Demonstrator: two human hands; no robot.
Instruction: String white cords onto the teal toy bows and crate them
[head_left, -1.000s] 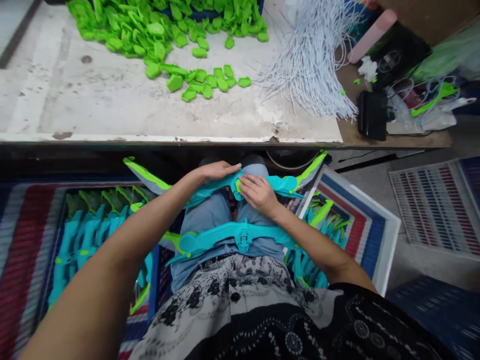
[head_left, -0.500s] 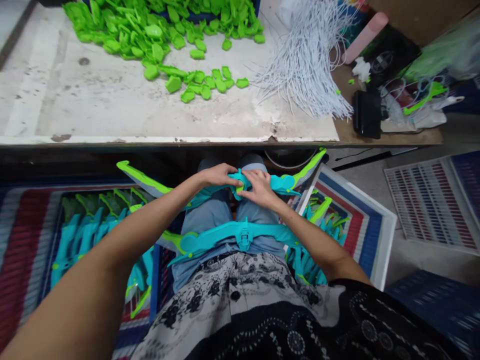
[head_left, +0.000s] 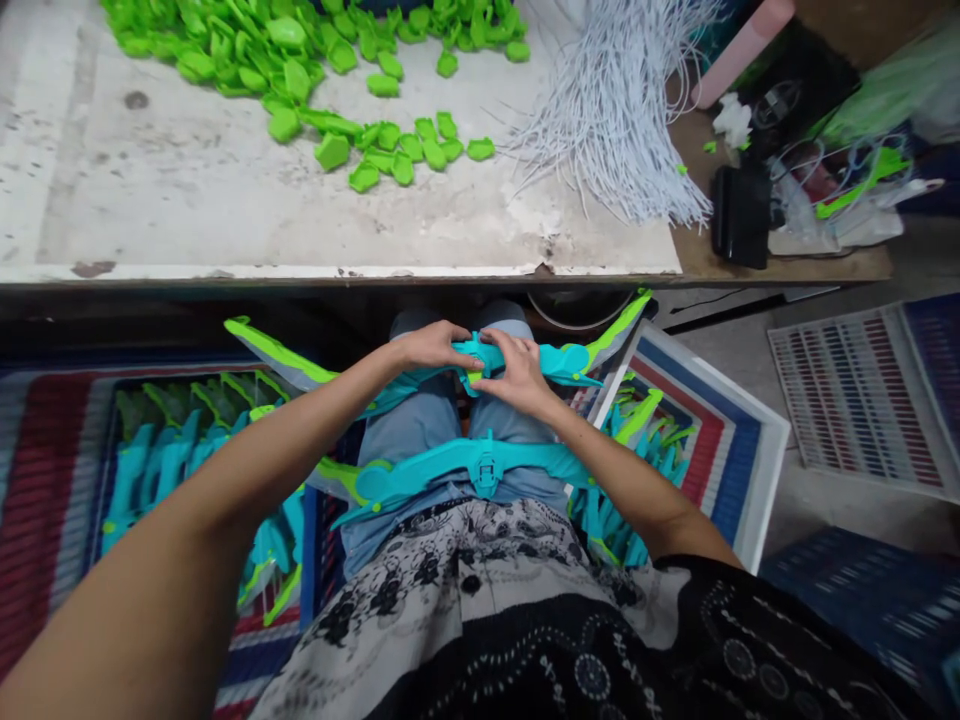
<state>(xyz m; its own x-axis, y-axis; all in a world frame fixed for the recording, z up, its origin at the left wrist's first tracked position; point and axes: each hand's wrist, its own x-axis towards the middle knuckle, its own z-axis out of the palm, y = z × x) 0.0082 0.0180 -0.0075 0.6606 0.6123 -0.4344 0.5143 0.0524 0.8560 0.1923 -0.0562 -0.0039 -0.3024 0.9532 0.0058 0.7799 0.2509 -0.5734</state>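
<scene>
Across my knees lies a turquoise toy bow [head_left: 561, 362] with lime-green and grey limb ends. My left hand [head_left: 435, 346] grips its middle from the left, thumb at the centre. From the other side my right hand [head_left: 517, 372] pinches the same middle part, where a small lime-green piece [head_left: 475, 378] shows between the thumbs. Whether that piece is fully seated in the bow, I cannot tell. Nearer my waist, a second turquoise toy bow [head_left: 487, 468] rests on my lap, touched by neither hand; my right forearm covers its right end.
On the worktable [head_left: 225, 220] lie a heap of lime-green plastic pieces [head_left: 247, 50] and a bundle of white strings [head_left: 607, 120]. Crates with more bows stand at my left [head_left: 45, 480] and right [head_left: 757, 480]. A black box-like object [head_left: 739, 215] sits near the table's right edge.
The view has shifted slightly, so the table things sit a little higher in it. Both hands keep their hold on the bow's middle, with only small finger movement.
</scene>
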